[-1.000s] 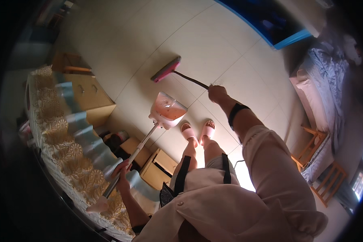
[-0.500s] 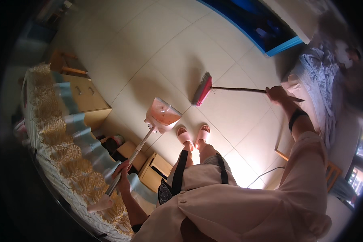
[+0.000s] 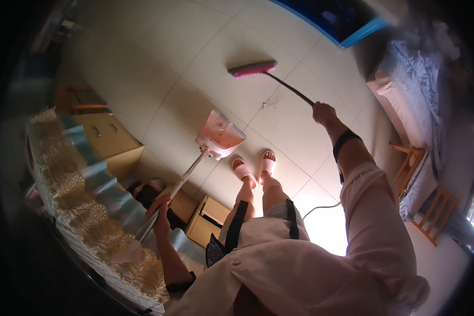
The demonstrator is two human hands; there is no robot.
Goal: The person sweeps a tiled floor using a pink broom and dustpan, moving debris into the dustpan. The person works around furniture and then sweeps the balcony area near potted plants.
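Note:
My right hand (image 3: 324, 111) is closed around the dark handle of a broom, whose pink head (image 3: 252, 69) rests on the tiled floor farther forward. A small scatter of dirt (image 3: 268, 105) lies between the broom head and my feet. My left hand (image 3: 160, 208) grips the pale pole of a long-handled dustpan; its pinkish scoop (image 3: 219, 131), with some bits in it, is left of centre, just forward of my pink slippers (image 3: 243, 171).
A patterned cloth-covered surface (image 3: 79, 195) runs along my left, beside wooden cabinets (image 3: 113, 137). At right are bedding (image 3: 395, 92) and wooden chairs (image 3: 434, 213). A blue-edged object (image 3: 361, 34) lies at the top right. A cable (image 3: 321, 207) crosses the floor near my right leg.
The broom head has swung round and now sits farther forward, beyond the dirt. My right hand moved right, then back left and forward. The dustpan stays in my left hand, nearly in place.

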